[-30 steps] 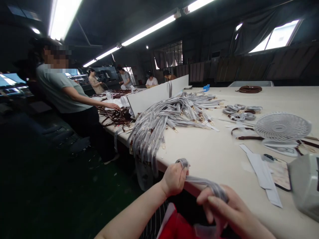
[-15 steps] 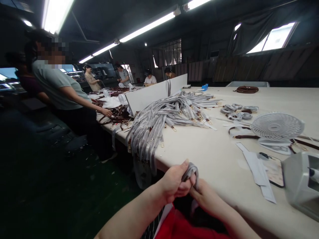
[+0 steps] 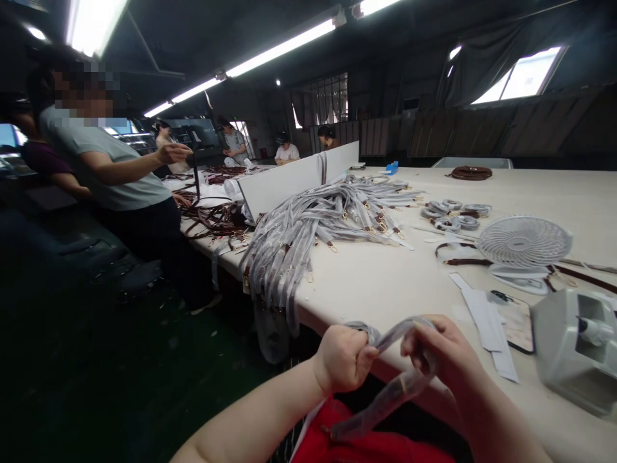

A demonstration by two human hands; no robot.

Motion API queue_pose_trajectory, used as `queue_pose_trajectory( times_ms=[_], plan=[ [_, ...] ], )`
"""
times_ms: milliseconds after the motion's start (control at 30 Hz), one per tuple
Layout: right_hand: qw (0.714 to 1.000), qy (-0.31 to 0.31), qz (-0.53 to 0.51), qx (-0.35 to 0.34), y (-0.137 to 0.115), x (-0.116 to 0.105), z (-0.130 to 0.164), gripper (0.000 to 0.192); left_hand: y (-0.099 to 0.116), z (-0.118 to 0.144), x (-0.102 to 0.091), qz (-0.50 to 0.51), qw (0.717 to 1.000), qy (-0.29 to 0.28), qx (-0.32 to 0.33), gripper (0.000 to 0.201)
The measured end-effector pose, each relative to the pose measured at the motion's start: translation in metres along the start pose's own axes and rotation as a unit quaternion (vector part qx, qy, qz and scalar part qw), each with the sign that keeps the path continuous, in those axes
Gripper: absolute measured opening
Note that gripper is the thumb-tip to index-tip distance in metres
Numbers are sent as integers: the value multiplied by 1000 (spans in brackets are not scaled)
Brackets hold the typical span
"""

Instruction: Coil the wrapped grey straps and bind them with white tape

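spanning most of the view is a long cream-white worktable (image 3: 385, 283), running from the near edge back toward the far wall. lying across its left part is a big heap of grey plastic-wrapped straps with gold clasps (image 3: 308, 231), some hanging over the table edge. sitting at the right edge is a grey boxy tape dispenser (image 3: 573, 350), and behind it a small white round desk fan (image 3: 523, 243) is lying tilted. coiled grey straps (image 3: 453, 215) are resting beyond the fan. a co-worker in a pale green t-shirt (image 3: 110, 167) is standing at the far left, lifting a dark brown strap (image 3: 195, 177). at the near table edge, left hand (image 3: 344, 357) is closing in a fist around the looped end of a single grey wrapped strap (image 3: 385, 399). right hand (image 3: 441, 354) is pinching the same strap, fingers curled over it, a short stretch running between both hands just above the table edge. the loose tail is hanging down over the red cloth (image 3: 371, 447) at the lap.
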State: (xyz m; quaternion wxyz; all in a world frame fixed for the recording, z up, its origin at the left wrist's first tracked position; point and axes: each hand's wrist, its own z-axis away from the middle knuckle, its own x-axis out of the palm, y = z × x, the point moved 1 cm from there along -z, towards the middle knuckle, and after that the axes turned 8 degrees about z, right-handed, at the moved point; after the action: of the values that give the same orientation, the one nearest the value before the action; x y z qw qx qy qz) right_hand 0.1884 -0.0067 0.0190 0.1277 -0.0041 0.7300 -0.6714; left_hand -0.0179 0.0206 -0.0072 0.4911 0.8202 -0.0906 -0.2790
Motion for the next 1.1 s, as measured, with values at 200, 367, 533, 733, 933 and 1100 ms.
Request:
queue_pose_trajectory(
  times_ms=[200, 367, 533, 733, 933, 1100],
  plan=[
    [992, -9, 101, -75, 18, 18, -9, 48, 28, -12, 7, 411, 880, 7, -239, 70],
    [987, -51, 133, -68, 36, 51, -5, 37, 45, -24, -20, 533, 800, 9, -275, 66],
    [978, -162, 127, 33, 54, 61, -4, 38, 64, -40, -53, 553, 814, 89, -154, 62],
    [960, -252, -84, 86, 44, 66, 15, 46, 42, -52, -60, 300, 922, 242, 46, 46],
    [948, -258, -174, 64, 20, 45, 34, 45, -8, -32, -43, -107, 977, 130, 128, 65],
    [976, -159, -136, 65, 25, 3, 33, 46, -11, -7, -15, -139, 989, 5, 47, 49]
  ],
)
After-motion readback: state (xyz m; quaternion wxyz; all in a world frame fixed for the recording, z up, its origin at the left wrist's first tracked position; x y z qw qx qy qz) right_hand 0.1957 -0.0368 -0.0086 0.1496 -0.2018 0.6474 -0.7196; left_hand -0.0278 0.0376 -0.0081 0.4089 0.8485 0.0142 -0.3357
